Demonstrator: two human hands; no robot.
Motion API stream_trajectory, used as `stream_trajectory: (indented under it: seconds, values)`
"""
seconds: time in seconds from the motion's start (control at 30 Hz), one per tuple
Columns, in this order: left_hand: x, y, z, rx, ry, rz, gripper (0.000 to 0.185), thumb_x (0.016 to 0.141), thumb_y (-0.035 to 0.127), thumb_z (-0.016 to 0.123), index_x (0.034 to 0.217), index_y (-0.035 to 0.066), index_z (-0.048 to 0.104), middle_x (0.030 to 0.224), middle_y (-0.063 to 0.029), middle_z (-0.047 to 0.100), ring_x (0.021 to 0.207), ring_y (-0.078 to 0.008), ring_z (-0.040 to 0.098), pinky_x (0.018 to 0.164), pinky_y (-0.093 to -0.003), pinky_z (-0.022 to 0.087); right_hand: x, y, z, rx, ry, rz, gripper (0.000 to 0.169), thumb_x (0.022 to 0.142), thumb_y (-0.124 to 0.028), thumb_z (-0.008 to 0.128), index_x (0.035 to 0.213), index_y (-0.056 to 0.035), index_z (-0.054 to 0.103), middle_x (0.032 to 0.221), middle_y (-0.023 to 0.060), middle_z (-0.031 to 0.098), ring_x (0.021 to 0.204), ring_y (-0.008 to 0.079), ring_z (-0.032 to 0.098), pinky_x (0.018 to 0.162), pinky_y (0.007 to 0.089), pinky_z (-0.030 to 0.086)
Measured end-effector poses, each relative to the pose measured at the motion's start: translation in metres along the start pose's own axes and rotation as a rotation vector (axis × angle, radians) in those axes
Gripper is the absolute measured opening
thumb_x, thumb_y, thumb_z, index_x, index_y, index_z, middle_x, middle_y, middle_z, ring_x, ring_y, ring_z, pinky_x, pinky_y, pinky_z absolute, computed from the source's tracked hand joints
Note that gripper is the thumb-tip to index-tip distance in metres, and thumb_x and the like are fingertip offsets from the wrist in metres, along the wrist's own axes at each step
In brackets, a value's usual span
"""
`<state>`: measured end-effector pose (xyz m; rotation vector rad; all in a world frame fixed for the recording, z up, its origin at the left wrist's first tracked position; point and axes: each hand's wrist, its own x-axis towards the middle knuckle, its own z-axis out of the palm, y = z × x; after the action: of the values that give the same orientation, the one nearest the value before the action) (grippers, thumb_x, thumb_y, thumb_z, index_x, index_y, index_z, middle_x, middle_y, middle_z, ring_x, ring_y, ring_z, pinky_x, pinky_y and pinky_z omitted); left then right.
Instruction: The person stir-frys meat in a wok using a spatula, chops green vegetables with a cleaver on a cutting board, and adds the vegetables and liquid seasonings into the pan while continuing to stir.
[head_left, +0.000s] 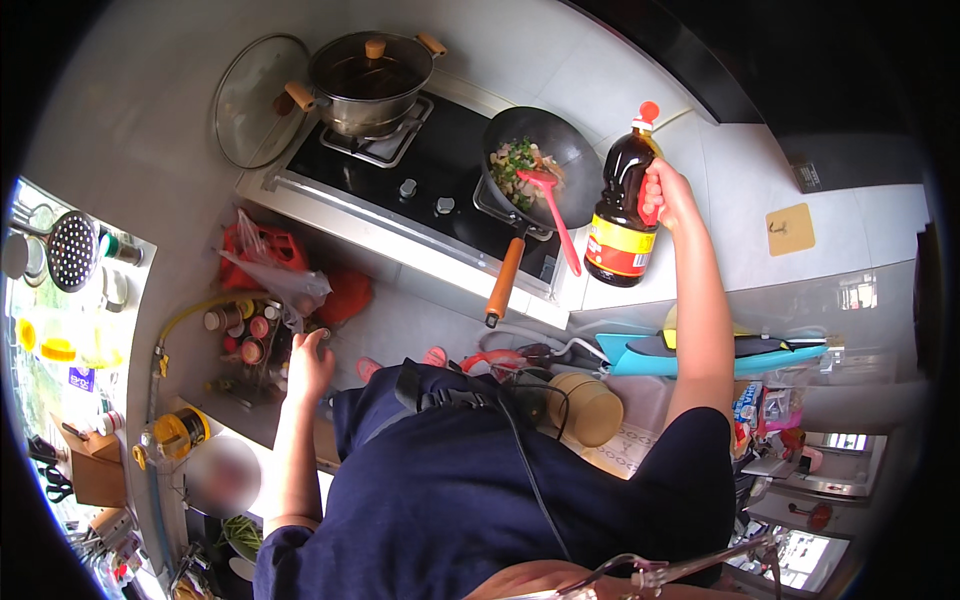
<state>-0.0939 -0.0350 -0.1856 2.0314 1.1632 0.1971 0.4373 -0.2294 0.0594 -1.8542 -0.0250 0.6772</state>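
My right hand grips the red handle of a large bottle of dark sauce, upright beside the wok, its red cap flipped up. The black wok with a wooden handle sits on the right burner, holding chopped food with green bits. A red spatula rests in it, its handle over the rim. My left hand is off the stove at the lower left, fingers partly spread, holding nothing, near a group of jars and bottles.
A lidded steel pot stands on the left burner of the gas stove. A glass lid leans on the wall behind its left end. Below are red bags; an oil bottle is at the lower left.
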Motion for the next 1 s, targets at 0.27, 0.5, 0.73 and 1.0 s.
stream_trajectory:
  seconds: [0.27,0.5,0.73,1.0]
  values:
    - [-0.012,-0.031,-0.002,-0.014,0.094,-0.036,0.040,0.076,0.006,0.058,0.116,0.002,0.059,0.103,-0.0212,0.054,0.094,-0.0373,0.057,0.086,-0.0404,0.047,-0.066,-0.027,0.077,0.104,-0.359,-0.233,0.027,0.087,-0.017,0.052,0.063,-0.0131,0.039,0.051,-0.0042,0.034,0.044,0.0086,0.032,0.047,0.0262,0.032]
    - [-0.046,-0.048,-0.017,-0.055,0.165,-0.206,0.042,0.077,0.011,0.059,0.118,0.003,0.059,0.109,-0.0204,0.054,0.101,-0.0349,0.056,0.091,-0.0377,0.046,-0.145,0.008,0.215,-0.052,-0.799,-0.260,0.014,0.088,-0.006,0.045,0.076,-0.0027,0.049,0.065,0.0030,0.047,0.058,0.0116,0.044,0.062,0.0271,0.041]
    - [-0.126,-0.091,-0.017,-0.223,0.423,-0.460,0.037,0.082,0.012,0.058,0.118,0.004,0.059,0.111,-0.0171,0.054,0.102,-0.0324,0.057,0.090,-0.0359,0.046,-0.204,0.125,0.401,-0.740,-1.335,-0.274,0.024,0.084,-0.014,0.060,0.102,0.0013,0.064,0.090,0.0047,0.065,0.084,0.0106,0.058,0.078,0.0253,0.045]
    - [-0.209,-0.097,-0.029,-0.451,0.623,-0.798,0.036,0.082,0.006,0.058,0.118,0.003,0.059,0.100,-0.0162,0.056,0.079,-0.0254,0.058,0.075,-0.0317,0.048,-0.241,0.342,0.590,-0.708,-1.527,0.201,0.032,0.089,-0.020,0.061,0.118,-0.0059,0.055,0.114,0.0041,0.059,0.108,0.0163,0.053,0.096,0.0352,0.042]
